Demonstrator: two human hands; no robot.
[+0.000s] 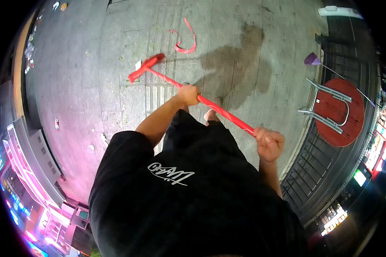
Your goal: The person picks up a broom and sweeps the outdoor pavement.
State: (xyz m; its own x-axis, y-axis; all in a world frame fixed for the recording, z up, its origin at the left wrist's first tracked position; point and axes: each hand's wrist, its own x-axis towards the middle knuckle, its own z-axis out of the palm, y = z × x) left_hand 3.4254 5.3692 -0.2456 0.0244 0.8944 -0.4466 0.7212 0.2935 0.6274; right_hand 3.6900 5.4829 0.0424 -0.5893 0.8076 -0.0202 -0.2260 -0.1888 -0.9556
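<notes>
A red broom slants across in front of my body, its handle wrapped in red and white. My left hand is closed around the middle of the handle. Up at the handle's end, my right hand grips it in a fist. The broom's red head is down by the paving, slightly blurred. Beside the head lies a small white scrap. Farther ahead, a curled red strip lies on the ground.
Grey paving carries a ribbed strip. On the right, a red round table with folded metal legs leans at a dark railing, near a purple broom. Litter lies along the left edge, beside a pink-lit stall.
</notes>
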